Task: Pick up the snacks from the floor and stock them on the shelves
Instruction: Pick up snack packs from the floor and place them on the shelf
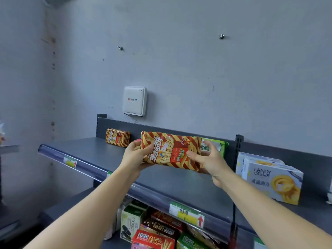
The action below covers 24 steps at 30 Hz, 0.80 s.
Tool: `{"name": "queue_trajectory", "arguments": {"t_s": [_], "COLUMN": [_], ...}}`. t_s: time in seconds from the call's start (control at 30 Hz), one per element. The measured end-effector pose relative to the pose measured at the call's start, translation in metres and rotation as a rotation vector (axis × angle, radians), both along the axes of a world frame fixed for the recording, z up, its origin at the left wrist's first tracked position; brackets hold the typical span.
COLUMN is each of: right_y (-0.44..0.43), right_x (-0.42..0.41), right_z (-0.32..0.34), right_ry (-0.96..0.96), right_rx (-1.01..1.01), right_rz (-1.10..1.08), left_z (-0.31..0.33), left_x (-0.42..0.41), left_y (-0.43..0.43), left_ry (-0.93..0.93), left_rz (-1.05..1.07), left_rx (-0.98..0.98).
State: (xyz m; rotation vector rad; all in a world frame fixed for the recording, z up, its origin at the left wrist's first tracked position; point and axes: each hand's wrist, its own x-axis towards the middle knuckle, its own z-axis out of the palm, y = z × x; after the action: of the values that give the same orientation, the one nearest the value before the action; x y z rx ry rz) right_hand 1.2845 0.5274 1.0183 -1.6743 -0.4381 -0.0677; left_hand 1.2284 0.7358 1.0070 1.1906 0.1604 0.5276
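We are facing a scuffed grey wall (179,60) and a flat, dark metal shelf (86,151). Our left hand (137,155) and right hand (209,159) are both gripping a shiny, crinkly striped snack bag (170,150), one at each end, over the shelf. It is hiding most of a green bag (218,145) behind it. The shelf's front edge is cutting off the cardboard boxes (152,229) standing below.

shop | shelf (111,159) with price tags (186,213) | boxed snacks (271,178)
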Motion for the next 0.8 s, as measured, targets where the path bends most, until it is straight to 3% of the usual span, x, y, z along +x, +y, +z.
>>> {"name": "queue_trajectory", "arguments": {"t_s": [0.2, 0.47, 0.8], "right_y": [0.11, 0.228, 0.338], "right_x": [-0.001, 0.015, 0.094], "right_z": [0.004, -0.006, -0.016], "right_ry": [-0.087, -0.061, 0.114], "right_rx": [-0.002, -0.081, -0.145], "right_rz": [0.008, -0.009, 0.02], "left_z": [0.003, -0.01, -0.011], "left_x": [-0.012, -0.008, 0.058], "left_y": [0.097, 0.208, 0.314], "left_ry": [0.022, 0.289, 0.384], "left_rz": [0.038, 0.22, 0.303], "left_rx": [0.038, 0.487, 0.578]}}
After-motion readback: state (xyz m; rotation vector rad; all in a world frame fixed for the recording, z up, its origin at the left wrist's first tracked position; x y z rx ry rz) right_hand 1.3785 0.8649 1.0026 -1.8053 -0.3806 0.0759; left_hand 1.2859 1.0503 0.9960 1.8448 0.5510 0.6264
